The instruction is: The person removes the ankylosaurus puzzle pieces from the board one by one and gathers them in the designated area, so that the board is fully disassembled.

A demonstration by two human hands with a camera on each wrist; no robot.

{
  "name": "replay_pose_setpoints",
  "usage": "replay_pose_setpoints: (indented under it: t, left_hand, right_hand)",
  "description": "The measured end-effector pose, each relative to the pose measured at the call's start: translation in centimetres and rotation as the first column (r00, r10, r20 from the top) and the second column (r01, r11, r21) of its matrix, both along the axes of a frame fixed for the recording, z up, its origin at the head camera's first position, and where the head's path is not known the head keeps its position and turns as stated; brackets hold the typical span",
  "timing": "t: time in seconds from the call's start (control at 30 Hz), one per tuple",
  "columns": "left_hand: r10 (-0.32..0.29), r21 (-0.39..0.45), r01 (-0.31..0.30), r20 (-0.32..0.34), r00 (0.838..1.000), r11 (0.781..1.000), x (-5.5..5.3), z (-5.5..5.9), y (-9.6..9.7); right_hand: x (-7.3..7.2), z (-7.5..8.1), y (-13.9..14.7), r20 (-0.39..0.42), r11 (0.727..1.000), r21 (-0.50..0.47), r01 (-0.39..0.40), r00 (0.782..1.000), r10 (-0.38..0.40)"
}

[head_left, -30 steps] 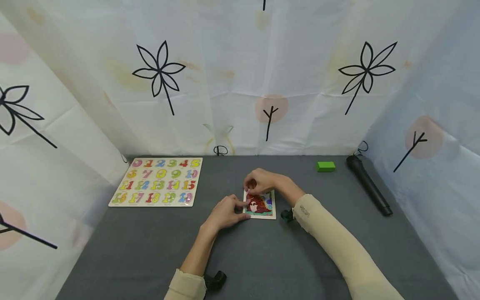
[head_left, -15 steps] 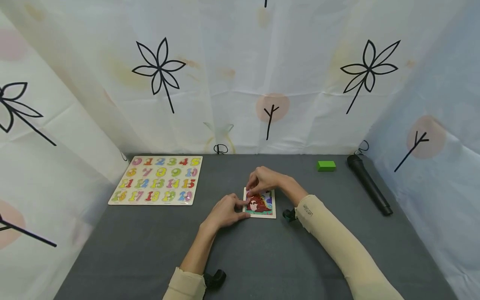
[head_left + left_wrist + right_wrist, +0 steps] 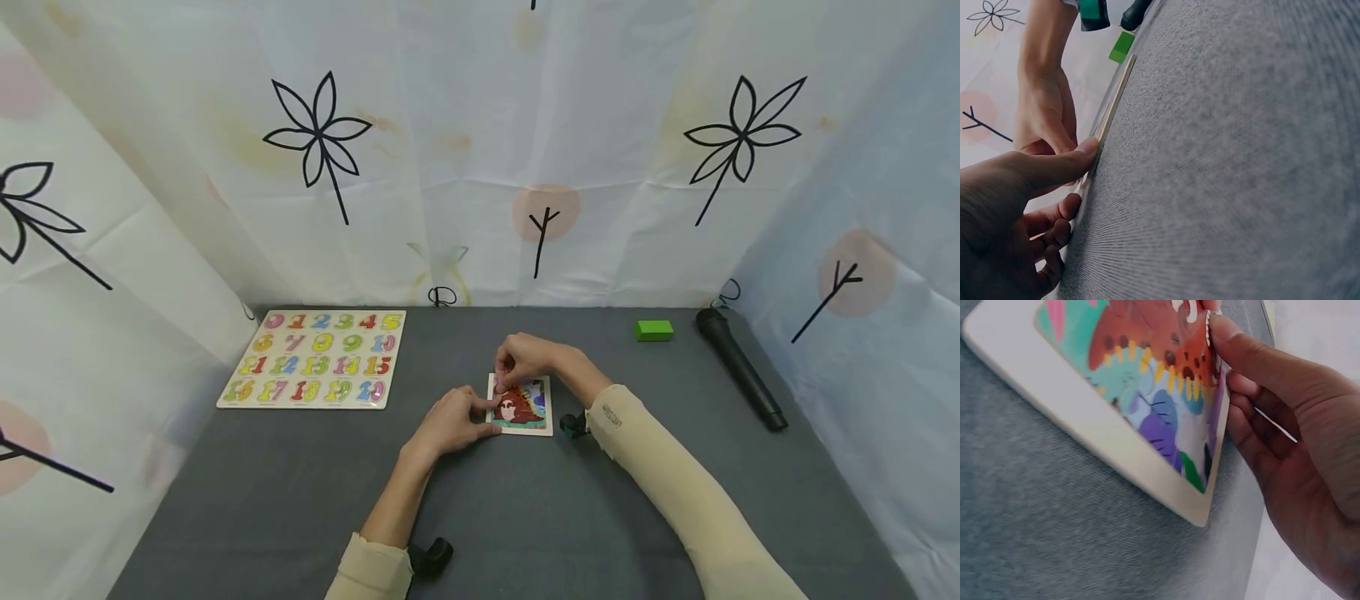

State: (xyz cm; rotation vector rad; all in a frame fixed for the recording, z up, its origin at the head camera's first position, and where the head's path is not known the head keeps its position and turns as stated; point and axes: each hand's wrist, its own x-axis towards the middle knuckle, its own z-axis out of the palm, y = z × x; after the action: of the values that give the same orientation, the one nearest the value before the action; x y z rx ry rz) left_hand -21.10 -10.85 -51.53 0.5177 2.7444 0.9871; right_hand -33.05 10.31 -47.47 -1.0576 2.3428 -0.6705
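Observation:
A small square picture puzzle board (image 3: 532,432) with a pale frame lies on the table, printed with a reddish-brown dinosaur among purple, green and blue plants. At its lower left corner my left hand (image 3: 452,423) holds the frame, thumb along the near edge and fingers at the left side. My right hand (image 3: 525,358) bends over the upper left corner, thumb and fingers pinching a pinkish puzzle piece, mostly hidden by the fingertips. In the right wrist view the thumb (image 3: 1235,337) presses by the dinosaur picture, and the board's frame (image 3: 1104,437) runs diagonally across.
A cream number board (image 3: 315,357) with colourful numerals lies at the back left. Toward the back right are a green block (image 3: 654,331) and a black flashlight-shaped cylinder (image 3: 738,367). Patterned white cloth (image 3: 480,150) hangs around the grey table (image 3: 495,517).
The right hand has shifted slightly over the board's upper left corner, with more of the pinkish piece showing at its fingertips. The left hand stays at the lower left corner.

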Motion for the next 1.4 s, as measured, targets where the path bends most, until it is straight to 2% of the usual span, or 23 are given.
replay_pose_setpoints:
  t: [0.17,0.33,0.43,0.57,0.67,0.77,0.9,0.97,1.03,1.17,1.27,1.4]
  left_hand:
    - [0.001,-0.012,-0.001,-0.003,1.0,1.0,0.0,0.1,0.0]
    - [-0.004,-0.02,0.004,-0.014,1.0,1.0,0.0,0.1,0.2]
    - [0.002,-0.018,-0.003,-0.005,1.0,1.0,0.0,0.0,0.3]
    - [0.01,-0.014,-0.01,0.006,1.0,1.0,0.0,0.0,0.4]
    - [0.012,-0.016,-0.012,0.009,1.0,1.0,0.1,0.0,0.4]
    - [0.012,-0.013,-0.012,0.007,1.0,1.0,0.1,0.0,0.4]
    - [0.01,-0.012,-0.01,-0.005,1.0,1.0,0.1,0.1,0.3]
    - [0.016,-0.007,-0.016,-0.008,1.0,1.0,0.2,0.1,0.2]
    - [0.02,0.003,-0.02,-0.014,1.0,1.0,0.2,0.1,0.1]
    - [0.021,0.02,-0.021,-0.027,0.999,1.0,0.1,-0.1,0.2]
    - [0.013,0.018,-0.012,-0.038,0.999,1.0,0.0,-0.3,0.3]
    - [0.011,0.022,-0.011,-0.039,0.999,1.0,-0.1,-0.2,0.3]
  right_hand:
    - [0.6,-0.4,0.7,-0.067,0.997,-0.072,0.011,0.998,-0.016]
    - [1.7,-0.7,2.0,-0.137,0.991,-0.093,0.095,0.985,-0.107]
    - [2.5,-0.9,2.8,-0.149,0.981,-0.118,0.157,0.973,-0.174]
    - [3.6,-1.5,3.4,-0.125,0.958,-0.189,0.216,0.962,-0.242]
    - [4.3,-1.8,3.5,-0.129,0.949,-0.232,0.213,0.96,-0.247]
    - [4.7,-1.9,3.3,-0.165,0.952,-0.25,0.178,0.961,-0.223]
    - [4.7,-1.6,2.8,-0.232,0.966,-0.213,0.144,0.953,-0.194]
    - [4.5,-1.2,2.5,-0.24,0.974,-0.175,0.14,0.954,-0.18]
    - [4.4,-0.8,2.2,-0.223,0.981,-0.134,0.143,0.96,-0.171]
    - [3.8,-0.1,1.7,-0.121,0.986,-0.059,0.153,0.98,-0.159]
    - [3.1,0.1,1.5,-0.061,0.988,-0.017,0.151,0.987,-0.151]
    - [2.5,0.1,1.6,-0.037,0.989,0.02,0.144,0.989,-0.144]
